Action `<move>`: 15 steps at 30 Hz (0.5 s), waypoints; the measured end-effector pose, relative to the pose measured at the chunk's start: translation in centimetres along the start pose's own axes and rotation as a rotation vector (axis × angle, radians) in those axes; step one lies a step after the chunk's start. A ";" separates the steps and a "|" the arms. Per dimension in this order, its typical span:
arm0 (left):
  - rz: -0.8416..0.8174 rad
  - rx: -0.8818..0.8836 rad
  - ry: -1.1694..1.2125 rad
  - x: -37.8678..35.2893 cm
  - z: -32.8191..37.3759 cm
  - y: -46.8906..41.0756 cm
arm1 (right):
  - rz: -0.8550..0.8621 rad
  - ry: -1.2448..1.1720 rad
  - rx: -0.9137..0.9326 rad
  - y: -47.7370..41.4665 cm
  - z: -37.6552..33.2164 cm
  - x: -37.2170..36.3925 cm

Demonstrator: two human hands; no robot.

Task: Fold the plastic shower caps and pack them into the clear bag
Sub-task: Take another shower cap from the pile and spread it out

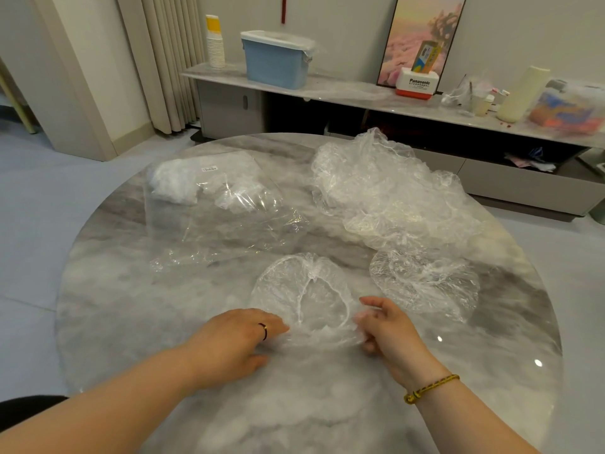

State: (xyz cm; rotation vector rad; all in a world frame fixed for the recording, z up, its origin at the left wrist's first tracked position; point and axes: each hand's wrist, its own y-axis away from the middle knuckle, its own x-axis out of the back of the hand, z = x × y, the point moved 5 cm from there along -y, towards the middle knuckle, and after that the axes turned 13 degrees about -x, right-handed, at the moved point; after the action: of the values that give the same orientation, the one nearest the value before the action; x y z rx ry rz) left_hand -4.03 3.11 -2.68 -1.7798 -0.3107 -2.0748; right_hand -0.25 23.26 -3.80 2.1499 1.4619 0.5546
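Between both hands: shower cap (304, 299) lay flat on table (131, 306), rim up, prob. spread so fold comes clean. L hand (235, 342) palm-down, fingers fairly straight, pressed cap's near-left edge, likely to pin it. R hand (389, 332) fingers curled, pinched near-right edge, prob. ready to fold. Beyond L hand: clear bag (212, 204), mouth toward hands for packing. Beyond R hand: second cap (425, 283), then loose pile (386, 191).
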 end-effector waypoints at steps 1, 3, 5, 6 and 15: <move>0.016 -0.010 -0.037 -0.2 -0.2 0.0 | 0.042 0.043 0.058 -0.1 -0.5 0.5; 0.027 -0.021 -0.092 -0.3 -0.5 -0.2 | 0.148 0.182 0.202 -0.1 -1.4 1.3; 0.034 -0.003 -0.123 -0.1 -0.6 -0.2 | 0.225 0.337 0.345 0.2 -2.0 1.7; 0.042 0.012 -0.129 -0.4 -0.9 0.0 | 0.237 0.411 0.397 0.3 -2.1 1.6; 0.003 0.278 0.141 -0.1 -1.9 0.4 | 0.045 0.932 0.705 1.9 -2.0 -0.4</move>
State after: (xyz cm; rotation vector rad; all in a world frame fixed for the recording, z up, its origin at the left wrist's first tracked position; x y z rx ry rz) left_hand -5.52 1.97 -3.13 -1.4640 -0.5274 -2.0287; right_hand -0.15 22.58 -1.13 2.5849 2.3659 1.3449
